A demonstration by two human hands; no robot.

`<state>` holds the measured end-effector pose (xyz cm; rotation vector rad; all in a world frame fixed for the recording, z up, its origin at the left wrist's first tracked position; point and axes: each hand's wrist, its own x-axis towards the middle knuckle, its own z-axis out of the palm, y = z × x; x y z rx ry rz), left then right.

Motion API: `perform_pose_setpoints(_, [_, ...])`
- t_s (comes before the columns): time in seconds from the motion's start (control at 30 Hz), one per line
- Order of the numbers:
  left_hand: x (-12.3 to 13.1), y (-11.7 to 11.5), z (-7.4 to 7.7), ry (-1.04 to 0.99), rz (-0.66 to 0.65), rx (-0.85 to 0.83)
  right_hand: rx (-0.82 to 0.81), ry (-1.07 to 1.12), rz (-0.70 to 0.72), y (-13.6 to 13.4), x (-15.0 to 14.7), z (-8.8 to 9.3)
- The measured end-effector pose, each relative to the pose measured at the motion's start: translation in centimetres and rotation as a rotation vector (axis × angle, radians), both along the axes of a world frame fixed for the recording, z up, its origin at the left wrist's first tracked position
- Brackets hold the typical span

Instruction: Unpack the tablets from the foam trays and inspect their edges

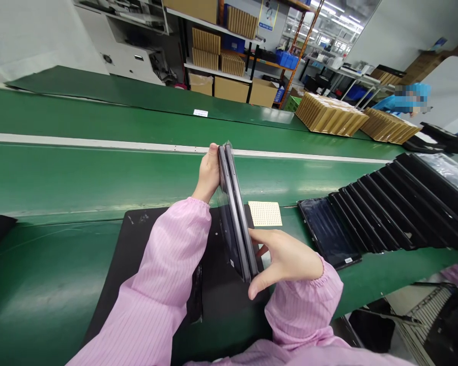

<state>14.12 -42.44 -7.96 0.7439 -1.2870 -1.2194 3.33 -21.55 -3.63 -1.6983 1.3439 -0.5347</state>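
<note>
I hold a thin grey tablet (234, 213) on edge above a black mat (145, 254), with clear film around it. My left hand (208, 175) grips its far top end, fingers wrapped round the edge. My right hand (284, 262) clasps its near lower end, thumb under the corner. Both arms are in pink striped sleeves. A small sheet of yellow dotted stickers (265, 213) lies on the belt just right of the tablet.
A row of overlapping dark tablets (385, 213) lies along the green belt (80, 173) to the right. Stacks of tan trays (330, 114) sit at the far right, near another person in blue (404, 99). Shelves with cardboard boxes (231, 89) stand behind.
</note>
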Motion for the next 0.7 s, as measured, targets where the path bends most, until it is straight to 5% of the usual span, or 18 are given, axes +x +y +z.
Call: perform_pose_setpoints(0.7, [-0.5, 1.6, 1.5, -0.099, 0.058, -0.240, 0.102, 0.013, -0.091, 0.4, -2.7, 0.0])
